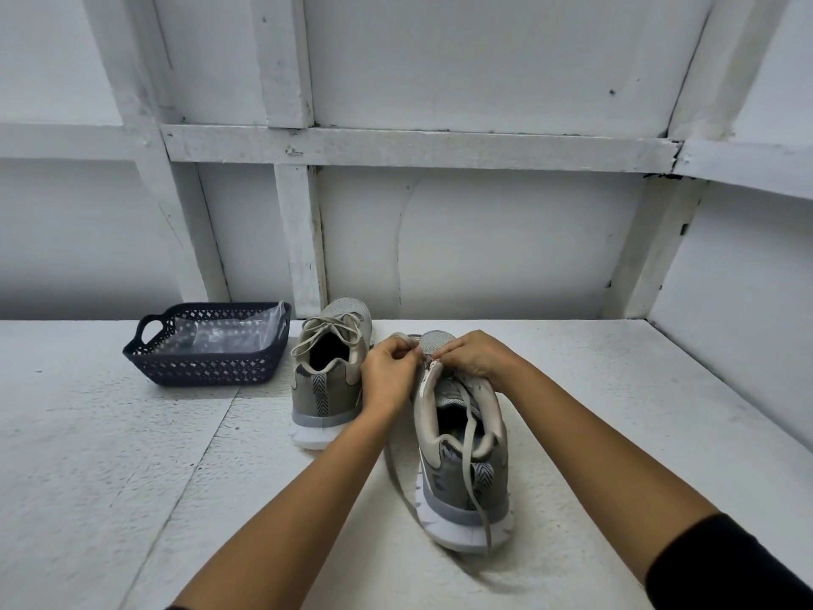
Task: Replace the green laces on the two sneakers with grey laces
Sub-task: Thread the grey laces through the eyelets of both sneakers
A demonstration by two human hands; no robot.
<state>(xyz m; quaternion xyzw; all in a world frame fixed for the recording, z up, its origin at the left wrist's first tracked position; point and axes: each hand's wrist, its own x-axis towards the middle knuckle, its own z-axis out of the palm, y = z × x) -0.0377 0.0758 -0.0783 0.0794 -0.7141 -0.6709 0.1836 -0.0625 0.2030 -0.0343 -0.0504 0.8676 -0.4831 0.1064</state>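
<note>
Two grey sneakers stand on the white table, heels toward me. The left sneaker (327, 372) is laced with a tied grey lace. The right sneaker (462, 451) is nearer, and a loose grey lace (473, 438) trails from its opening over the heel and down to the table. My left hand (389, 374) and my right hand (473, 356) meet over the right sneaker's tongue area, fingers curled and pinching the lace at the upper eyelets. The eyelets themselves are hidden by my fingers. No green lace shows.
A dark blue perforated basket (206, 367) with a clear plastic bag inside sits at the back left of the table. A white panelled wall rises behind the table (132, 455) and a side wall closes in on the right.
</note>
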